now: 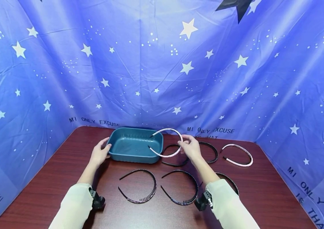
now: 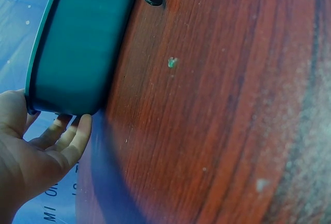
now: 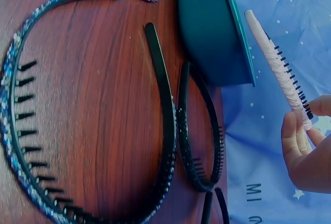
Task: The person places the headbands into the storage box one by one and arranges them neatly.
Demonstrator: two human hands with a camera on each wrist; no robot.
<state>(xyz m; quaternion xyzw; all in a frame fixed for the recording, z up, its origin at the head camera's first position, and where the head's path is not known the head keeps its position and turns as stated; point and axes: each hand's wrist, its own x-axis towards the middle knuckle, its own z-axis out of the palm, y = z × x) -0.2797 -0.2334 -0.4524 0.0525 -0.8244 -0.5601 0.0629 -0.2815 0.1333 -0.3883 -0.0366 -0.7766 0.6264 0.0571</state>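
A teal plastic basin (image 1: 130, 147) stands at the back of the table. My left hand (image 1: 99, 153) grips its left end; in the left wrist view, the fingers (image 2: 77, 141) touch the basin's end wall (image 2: 83, 43) below the rim. My right hand (image 1: 191, 148) pinches a pale pink headband (image 1: 165, 156) by its curved middle. The headband is raised, its two dark tips pointing left over the basin's right part. Seen from the right wrist, small black teeth line the pink headband (image 3: 279, 71).
Two glittery toothed headbands (image 1: 154, 190) (image 1: 197, 187) lie in front of the basin. A dark headband (image 1: 179, 165) lies beneath my right hand, another black headband (image 1: 216, 153) beside it. Further right is a second pink headband (image 1: 243, 165). My right forearm partly hides another dark headband (image 1: 233, 183).
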